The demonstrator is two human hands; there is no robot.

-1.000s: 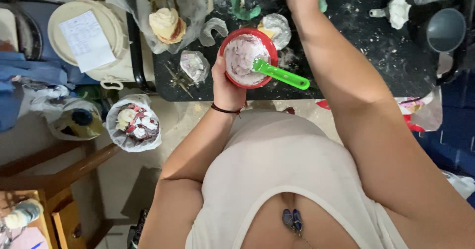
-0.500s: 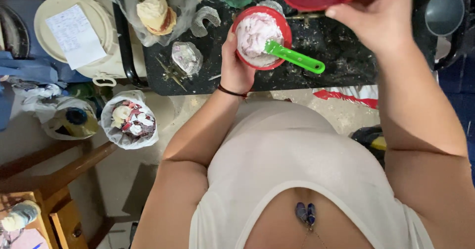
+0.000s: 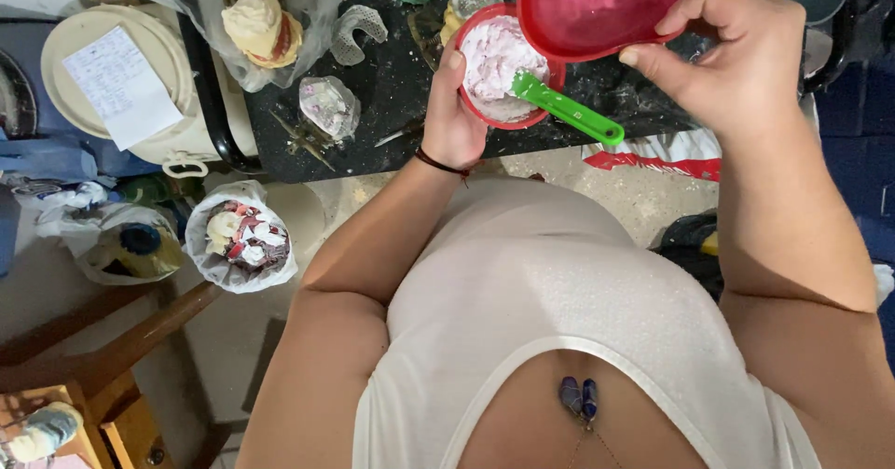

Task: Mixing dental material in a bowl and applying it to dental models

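Concrete floor lies below you, with a black, powder-flecked bench (image 3: 392, 87) across the top of the view.

Nearest, at 9 o'clock on the floor, a plastic bag of red and white scraps (image 3: 244, 238) stands open, with a second bag (image 3: 126, 245) just beside it toward 9 o'clock. A wooden frame runs below them at 8 o'clock.

Your left hand (image 3: 454, 115) is closed around the near side of a red mixing bowl (image 3: 499, 63), thumb up on its rim; a dark band sits on the wrist. The bowl holds pale pink-white paste, and it sits over the bench at 12 o'clock. A green spatula (image 3: 564, 108) rests in the paste, handle pointing out over the rim toward 3 o'clock.

Your right hand (image 3: 736, 54) grips a second red bowl (image 3: 601, 3) by its edge, thumb on the rim, fingers behind. This bowl is tilted, mouth facing you, held above and overlapping the far right rim of the first. Whether the two touch cannot be told.

Farther left on the bench, a small clear bag of pale material (image 3: 328, 105) lies at 11 o'clock, and beyond it a cream-coloured cast in plastic wrap (image 3: 256, 26). At 10 o'clock, off the bench, a cream lidded bucket (image 3: 172, 54) carries a sheet of paper (image 3: 119, 82).
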